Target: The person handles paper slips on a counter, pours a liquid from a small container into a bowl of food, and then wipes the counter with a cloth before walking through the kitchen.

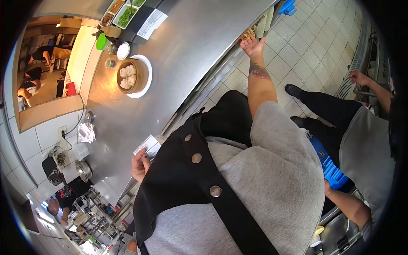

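At the counter's near edge, my left hand pinches a white printed paper slip between its fingers. My tattooed right arm stretches far forward. My right hand is palm up with its fingers apart, beside an opening below the counter edge. Close to those fingertips are thin yellow-brown pieces, too small to name. Pale green long items lie just beyond them. On the steel counter, a round bamboo steamer with several whitish dumplings stands on a white plate.
Trays of chopped greens, a printed sheet and a white lid are at the counter's far side. A metal bowl sits at left. To the right, a co-worker in a grey shirt stands close, touching a blue crate.
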Motion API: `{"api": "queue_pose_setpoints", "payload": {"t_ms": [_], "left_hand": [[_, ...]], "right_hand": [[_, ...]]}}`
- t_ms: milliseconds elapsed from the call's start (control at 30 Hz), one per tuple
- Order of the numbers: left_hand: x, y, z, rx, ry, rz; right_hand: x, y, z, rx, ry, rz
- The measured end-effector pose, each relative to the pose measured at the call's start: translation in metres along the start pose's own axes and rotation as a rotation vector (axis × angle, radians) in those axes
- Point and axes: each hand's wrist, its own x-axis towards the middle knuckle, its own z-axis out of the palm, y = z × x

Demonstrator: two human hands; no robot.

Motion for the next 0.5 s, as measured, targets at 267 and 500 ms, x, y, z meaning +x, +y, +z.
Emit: {"api": "queue_pose_setpoints", "payload": {"t_ms": [267, 500], "left_hand": [[-0.006, 0.008, 0.007, 0.035, 0.028, -0.028], [-0.009, 0.007, 0.006, 0.030, 0.016, 0.034]], "right_hand": [[0.011, -0.003, -0.009, -0.047, 0.020, 0.012], [0.013, 0.004, -0.031, 0.015, -0.080, 0.068]]}}
